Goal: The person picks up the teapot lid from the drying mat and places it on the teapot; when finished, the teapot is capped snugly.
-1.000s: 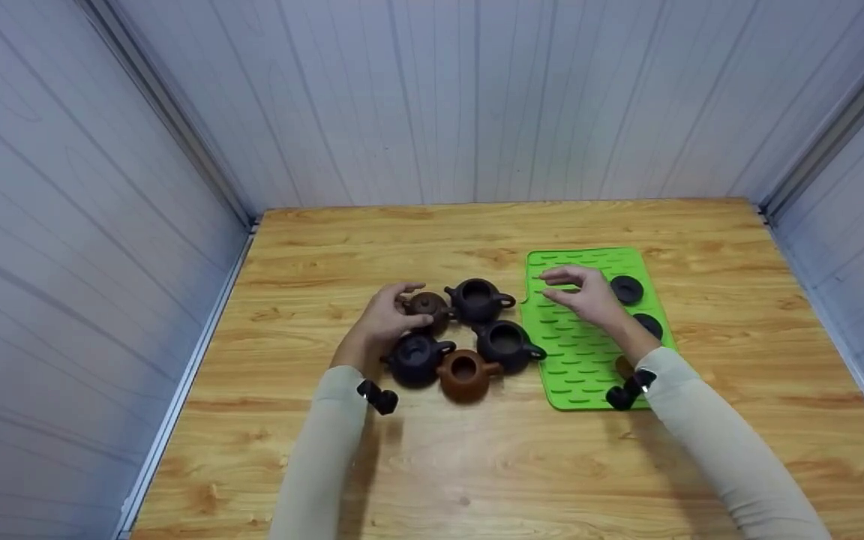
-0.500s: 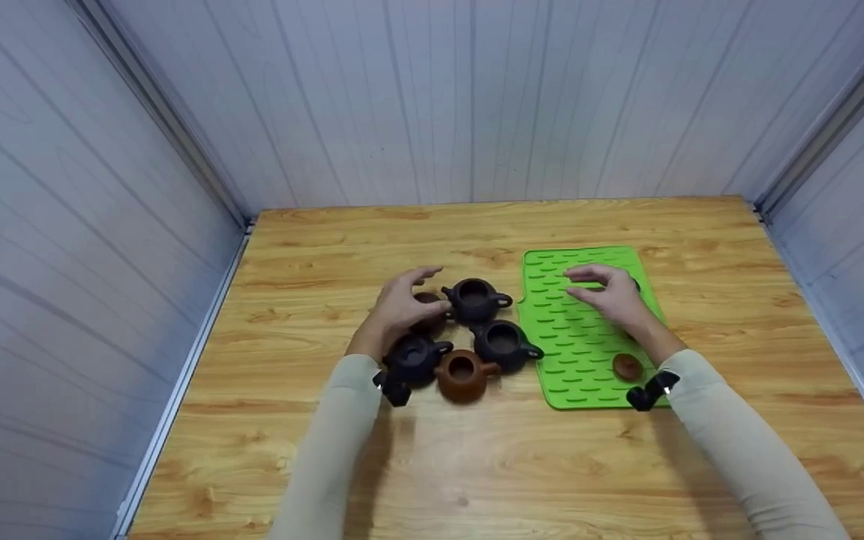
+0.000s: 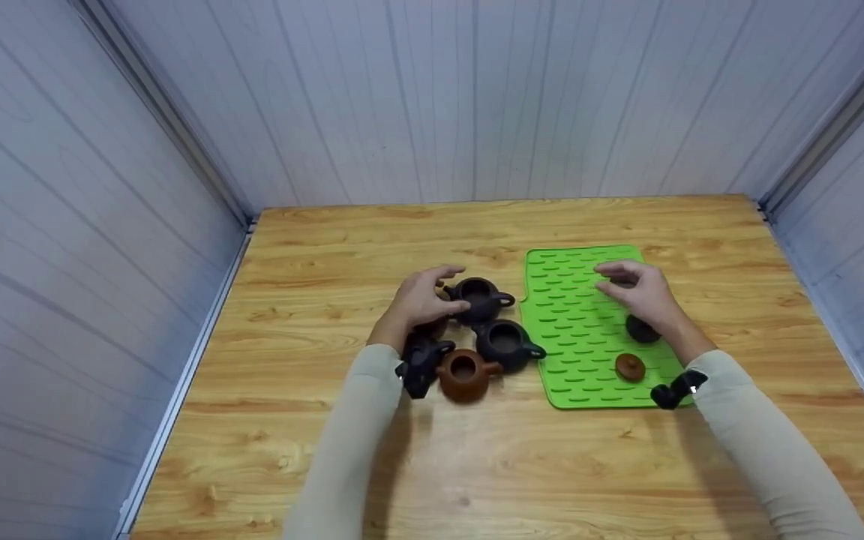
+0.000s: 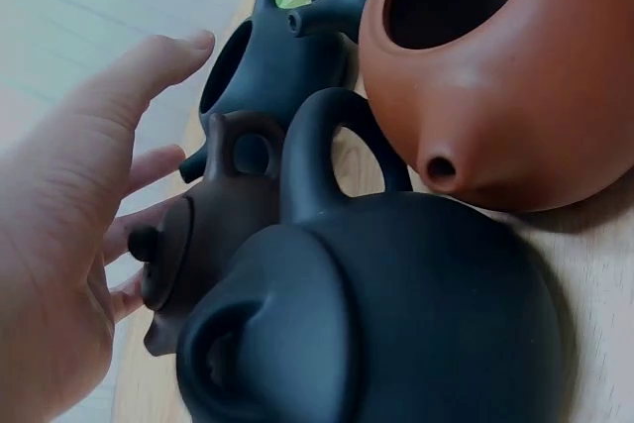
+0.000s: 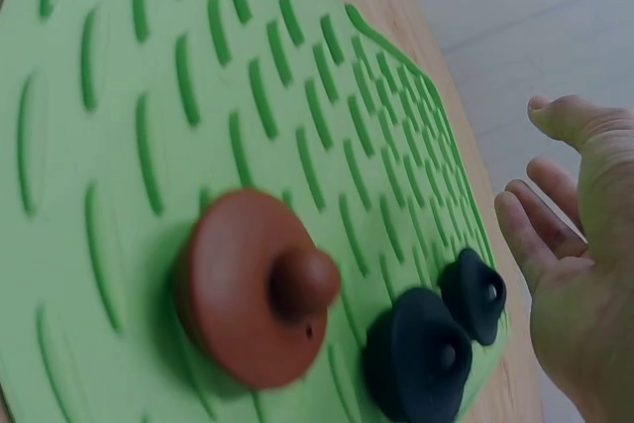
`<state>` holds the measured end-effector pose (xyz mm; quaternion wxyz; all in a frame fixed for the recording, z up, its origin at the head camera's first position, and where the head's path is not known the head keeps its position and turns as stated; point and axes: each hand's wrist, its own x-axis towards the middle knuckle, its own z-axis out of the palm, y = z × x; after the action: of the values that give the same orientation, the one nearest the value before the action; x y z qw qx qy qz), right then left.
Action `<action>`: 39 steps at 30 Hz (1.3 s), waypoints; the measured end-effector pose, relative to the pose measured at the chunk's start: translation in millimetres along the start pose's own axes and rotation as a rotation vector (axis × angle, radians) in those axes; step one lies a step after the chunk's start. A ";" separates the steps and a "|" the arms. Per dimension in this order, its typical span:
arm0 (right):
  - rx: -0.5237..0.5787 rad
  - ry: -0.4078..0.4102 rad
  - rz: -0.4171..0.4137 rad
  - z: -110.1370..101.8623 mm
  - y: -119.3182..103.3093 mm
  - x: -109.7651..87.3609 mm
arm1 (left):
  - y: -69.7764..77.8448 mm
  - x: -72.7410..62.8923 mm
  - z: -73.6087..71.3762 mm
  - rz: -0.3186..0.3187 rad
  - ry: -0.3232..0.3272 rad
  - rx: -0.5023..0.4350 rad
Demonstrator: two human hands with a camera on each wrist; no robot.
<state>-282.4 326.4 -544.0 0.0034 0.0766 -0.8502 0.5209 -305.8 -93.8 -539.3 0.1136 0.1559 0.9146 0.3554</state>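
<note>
In the head view my left hand (image 3: 418, 300) is over the back left of the teapot group, thumb and fingers spread and holding nothing. Its fingertips reach toward the open back black teapot (image 3: 478, 300). Below the palm sits a small brown lidded teapot (image 4: 213, 240), mostly hidden in the head view. A black lidded teapot (image 4: 436, 304) is large in the left wrist view. My right hand (image 3: 646, 294) hovers with parted fingers above the far end of the green mat (image 3: 571, 337), near two black lids (image 5: 418, 356). Nothing shows in its grasp.
An open orange-brown teapot (image 3: 464, 375) and another open black teapot (image 3: 507, 345) complete the cluster, set close together. A reddish-brown lid (image 3: 630, 367) lies on the mat's near right part. Pale panel walls (image 3: 439, 105) enclose the wooden table (image 3: 477, 465).
My left hand has shifted right, from around the brown teapot toward the back black teapot. My right hand has moved right over the mat, bringing the reddish-brown lid into view.
</note>
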 end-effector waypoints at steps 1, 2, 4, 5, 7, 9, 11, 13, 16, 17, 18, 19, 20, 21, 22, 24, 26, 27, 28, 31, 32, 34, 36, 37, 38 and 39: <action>0.001 0.009 0.001 -3.0 1.5 -0.5 | 0.1 0.9 1.4 0.004 -0.003 0.018; -0.003 0.017 -0.004 -5.9 3.4 -0.8 | 0.0 1.6 2.6 0.006 -0.006 0.035; -0.008 0.034 -0.012 -11.0 6.3 -1.7 | -0.2 2.6 4.8 0.011 -0.008 0.066; -0.008 0.042 -0.014 -13.0 7.7 -2.3 | -0.6 3.0 5.6 0.013 -0.008 0.081; -0.008 0.063 -0.015 -16.4 11.1 -3.3 | -1.9 3.8 6.7 0.016 -0.011 0.102; -0.013 0.081 -0.003 -19.2 14.3 -4.5 | -4.3 5.2 7.7 0.018 -0.013 0.118; -0.028 0.096 0.012 -21.5 18.2 -4.9 | -9.2 8.3 9.4 0.018 -0.017 0.120; -0.050 0.101 0.027 -23.3 22.1 -4.8 | -26.4 17.2 16.5 0.030 -0.009 0.122; -0.072 0.096 0.057 -25.6 26.3 -5.0 | -44.5 28.0 24.7 0.025 -0.011 0.124; -0.072 0.091 0.069 -26.4 27.4 -5.2 | -51.1 32.0 28.0 0.024 -0.009 0.124; -0.075 0.084 0.080 -27.3 28.2 -5.6 | -56.5 35.6 30.8 0.023 -0.011 0.130; -0.074 0.078 0.092 -28.3 29.1 -5.8 | -54.1 35.2 30.6 0.010 -0.012 0.118; -0.075 0.072 0.101 -29.2 30.0 -5.9 | -57.4 37.4 32.3 0.009 -0.010 0.116; -0.074 0.064 0.109 -30.0 31.0 -5.9 | -60.2 38.9 34.1 0.010 -0.003 0.104; -0.072 0.055 0.114 -30.7 32.0 -6.2 | -59.6 38.8 34.3 0.009 0.000 0.098; -0.075 0.037 0.120 -32.0 34.4 -6.7 | -49.8 34.2 29.5 -0.007 -0.013 0.105; -0.079 0.025 0.124 -32.6 36.2 -7.6 | -42.8 29.9 26.3 -0.012 -0.014 0.106; -0.081 0.020 0.127 -32.9 37.1 -8.1 | -43.2 30.0 26.3 -0.008 -0.013 0.109; -0.084 0.015 0.130 -33.3 38.1 -8.4 | -36.1 25.7 23.1 -0.015 -0.019 0.118; -0.083 0.000 0.142 -34.6 40.3 -8.5 | -45.1 29.7 27.5 0.004 0.002 0.139; -0.083 -0.002 0.145 -34.8 41.1 -8.2 | -51.2 32.6 30.4 0.011 0.015 0.134; -0.075 -0.007 0.152 -34.1 41.9 -7.6 | -47.5 30.3 29.0 -0.002 0.013 0.157; -0.078 -0.003 0.150 -32.6 42.7 -6.9 | -50.6 32.8 30.3 -0.007 0.014 0.155; -0.078 -0.002 0.154 -31.6 43.0 -6.5 | -57.5 37.7 33.5 -0.011 0.012 0.136; -0.084 0.001 0.155 -30.7 43.6 -6.1 | -52.2 34.7 31.0 -0.018 0.009 0.132; -0.089 0.002 0.157 -29.8 43.8 -5.6 | -51.1 34.1 30.2 -0.017 0.007 0.131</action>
<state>-284.9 373.0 -569.6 -0.0334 0.0089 -0.8758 0.4814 -338.1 -98.5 -599.5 0.1028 0.1537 0.9376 0.2945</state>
